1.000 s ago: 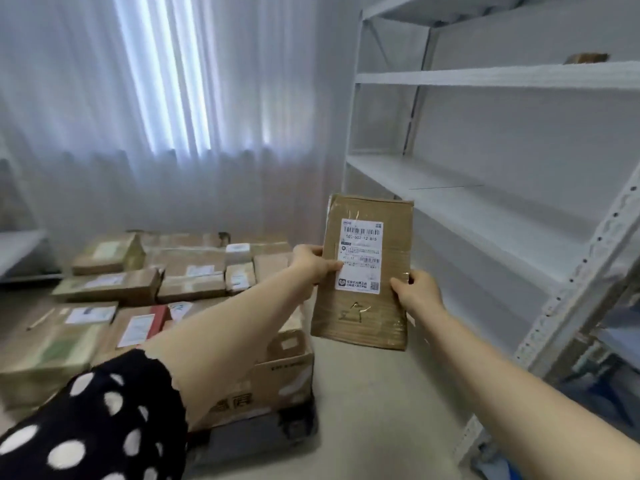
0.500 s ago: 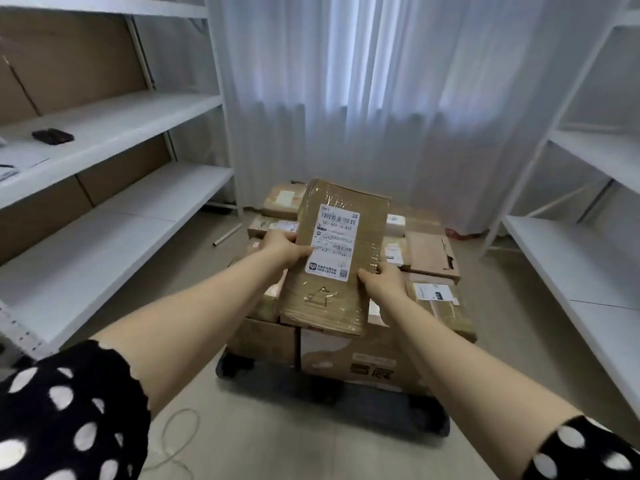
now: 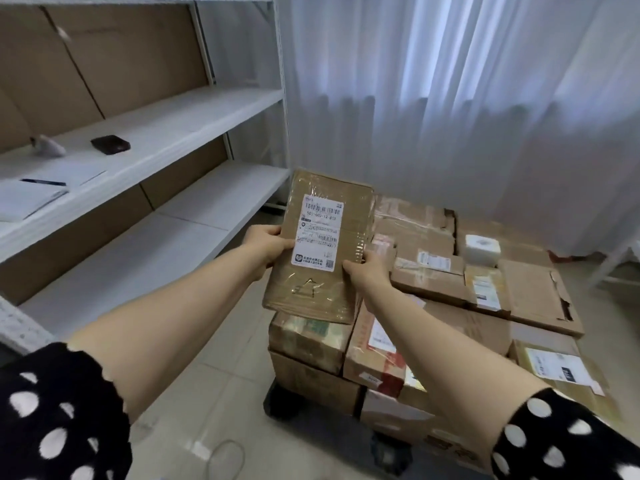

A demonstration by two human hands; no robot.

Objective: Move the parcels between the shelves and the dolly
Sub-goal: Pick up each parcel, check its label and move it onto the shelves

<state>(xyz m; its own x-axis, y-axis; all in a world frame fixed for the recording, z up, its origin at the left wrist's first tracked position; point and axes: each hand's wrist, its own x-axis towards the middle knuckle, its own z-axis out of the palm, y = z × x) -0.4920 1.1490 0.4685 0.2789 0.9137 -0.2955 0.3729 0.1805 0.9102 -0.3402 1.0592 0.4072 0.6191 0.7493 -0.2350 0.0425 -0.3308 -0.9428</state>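
Note:
I hold a flat brown cardboard parcel [image 3: 343, 209] with a white shipping label upright in front of me, over the dolly's near left corner. My left hand [image 3: 268, 245] grips its left edge and my right hand [image 3: 369, 275] grips its right edge lower down. Several more cardboard parcels [image 3: 436, 271] are stacked on the black dolly [image 3: 280, 400] below and to the right. The white shelves [image 3: 207, 116] stand on the left, their lower board [image 3: 194, 233] close to the held parcel.
On the middle shelf lie a dark small case [image 3: 110, 144], a white object [image 3: 48, 146] and a notepad with a pen [image 3: 43, 182]. White curtains [image 3: 450, 98] hang behind the dolly. A thin cable [image 3: 221, 459] lies on the tiled floor.
My view has swung left, away from the right-hand shelves, past the dolly, to the left shelves. The parcel stays gripped in both hands and now sits nearer the left shelves.

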